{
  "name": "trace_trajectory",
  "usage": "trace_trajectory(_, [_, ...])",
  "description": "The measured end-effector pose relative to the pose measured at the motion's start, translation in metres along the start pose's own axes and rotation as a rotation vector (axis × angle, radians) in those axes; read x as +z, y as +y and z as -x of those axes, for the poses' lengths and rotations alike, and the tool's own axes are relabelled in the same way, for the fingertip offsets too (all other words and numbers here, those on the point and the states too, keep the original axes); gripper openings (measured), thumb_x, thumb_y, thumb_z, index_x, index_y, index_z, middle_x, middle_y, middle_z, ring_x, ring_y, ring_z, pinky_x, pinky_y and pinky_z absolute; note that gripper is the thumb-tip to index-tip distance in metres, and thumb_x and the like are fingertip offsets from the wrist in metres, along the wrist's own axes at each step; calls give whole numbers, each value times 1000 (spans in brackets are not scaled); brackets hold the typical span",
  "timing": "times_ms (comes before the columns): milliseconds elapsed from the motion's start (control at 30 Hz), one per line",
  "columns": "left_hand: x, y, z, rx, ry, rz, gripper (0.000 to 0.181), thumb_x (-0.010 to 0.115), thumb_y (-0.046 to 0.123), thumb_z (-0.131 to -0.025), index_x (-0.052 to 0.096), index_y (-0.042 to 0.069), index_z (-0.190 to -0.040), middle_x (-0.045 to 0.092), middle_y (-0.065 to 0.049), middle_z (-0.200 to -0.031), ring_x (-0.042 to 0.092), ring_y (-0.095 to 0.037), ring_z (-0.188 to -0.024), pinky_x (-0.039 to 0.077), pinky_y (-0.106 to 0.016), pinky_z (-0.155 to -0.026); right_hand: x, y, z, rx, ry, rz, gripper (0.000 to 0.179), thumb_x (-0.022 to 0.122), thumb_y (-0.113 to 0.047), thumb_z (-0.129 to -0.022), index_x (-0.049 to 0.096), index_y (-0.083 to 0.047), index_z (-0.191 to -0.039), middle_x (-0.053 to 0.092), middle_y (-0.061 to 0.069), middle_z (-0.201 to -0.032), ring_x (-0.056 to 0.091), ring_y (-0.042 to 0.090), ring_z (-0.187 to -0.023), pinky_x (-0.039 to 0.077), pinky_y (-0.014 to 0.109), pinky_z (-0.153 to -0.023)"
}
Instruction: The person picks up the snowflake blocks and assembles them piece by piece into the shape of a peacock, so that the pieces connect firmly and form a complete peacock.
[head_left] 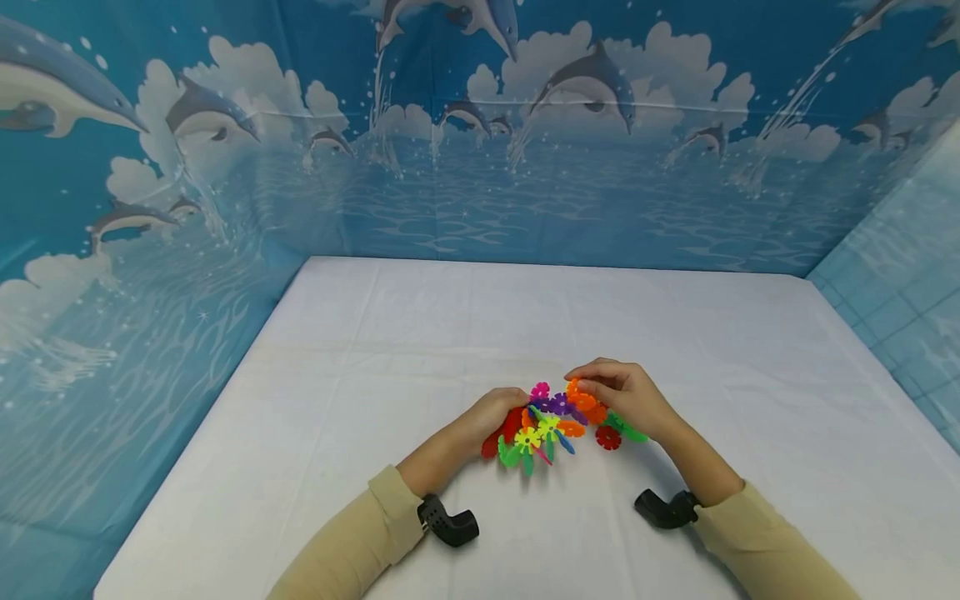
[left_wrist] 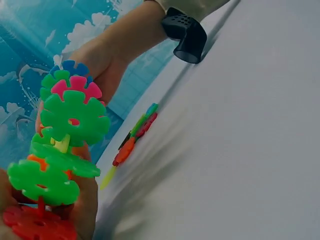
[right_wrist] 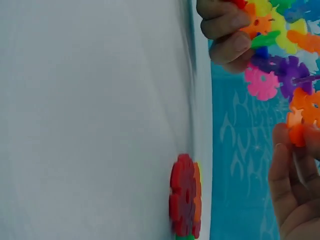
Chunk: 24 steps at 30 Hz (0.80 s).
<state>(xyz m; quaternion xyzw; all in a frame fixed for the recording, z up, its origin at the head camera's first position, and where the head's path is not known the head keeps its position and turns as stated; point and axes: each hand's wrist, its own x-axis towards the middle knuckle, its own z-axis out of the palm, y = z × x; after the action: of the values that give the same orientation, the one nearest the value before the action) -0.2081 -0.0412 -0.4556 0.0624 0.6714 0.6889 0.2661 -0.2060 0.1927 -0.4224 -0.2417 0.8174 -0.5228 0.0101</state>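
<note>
Colourful flower-shaped plastic interlocking discs are joined into a cluster (head_left: 550, 427) held low over the white table. My left hand (head_left: 495, 414) grips its red end, with fingers curled round it in the right wrist view. My right hand (head_left: 633, 402) pinches an orange disc (right_wrist: 297, 131) between thumb and fingertips at the other end. That disc overlaps the purple discs (right_wrist: 291, 75) and a pink disc (right_wrist: 261, 83) is beside them. In the left wrist view, green discs (left_wrist: 75, 119) and a red disc (left_wrist: 40, 223) fill the near side of the cluster.
More joined discs, including a red disc (head_left: 608, 437) and a green disc (head_left: 619, 423), lie on the table (head_left: 420, 333) under my right hand. Black wrist cameras stick out by each cuff, the left camera (head_left: 450, 523) and the right camera (head_left: 666, 509). Dolphin-printed curtains (head_left: 487, 208) hang behind.
</note>
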Motion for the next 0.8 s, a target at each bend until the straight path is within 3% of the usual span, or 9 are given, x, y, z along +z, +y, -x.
trace_trajectory(100, [0,1,2,-55,17,32,23,45,16,-99,56,-1,-109,61,-5,-96,60,-10,-80,53,-23,-75,3,1,1,44,8,-4,20,59,-4,-97,68,7,-112,67,15,-105,61,14,-90,53,22,-77])
trace_trajectory(200, [0,2,2,-89,-1,133,31,46,20,-95,55,-1,-116,61,-6,-106,62,-11,-88,53,-27,-85,5,2,1,80,5,-14,21,60,-5,-97,67,7,-112,67,16,-107,61,12,-94,52,21,-81])
trace_trajectory(300, [-1,2,3,-105,-79,207,27,50,22,-91,58,3,-108,60,-4,-105,62,-11,-90,52,-26,-87,6,2,1,90,-6,-21,21,60,-5,-96,68,7,-112,67,17,-108,62,12,-94,52,21,-82])
trace_trajectory(400, [-1,2,2,-117,-146,195,15,58,21,-91,58,7,-96,59,-2,-96,61,-11,-84,53,-22,-79,7,2,2,83,-18,-24,20,60,-4,-96,68,6,-111,67,17,-106,63,13,-90,54,22,-79])
trace_trajectory(600, [0,-1,2,-150,-183,171,8,65,14,-91,61,8,-87,64,-3,-81,66,-12,-73,56,-23,-69,12,-2,2,64,-51,-29,17,60,0,-95,68,6,-109,67,16,-103,61,16,-78,55,26,-68])
trace_trajectory(800, [0,-2,4,-127,-228,177,10,63,12,-91,59,11,-82,64,0,-79,65,-10,-72,55,-21,-69,15,-6,0,41,-96,6,13,61,2,-93,70,2,-104,66,13,-96,54,24,-60,49,28,-53])
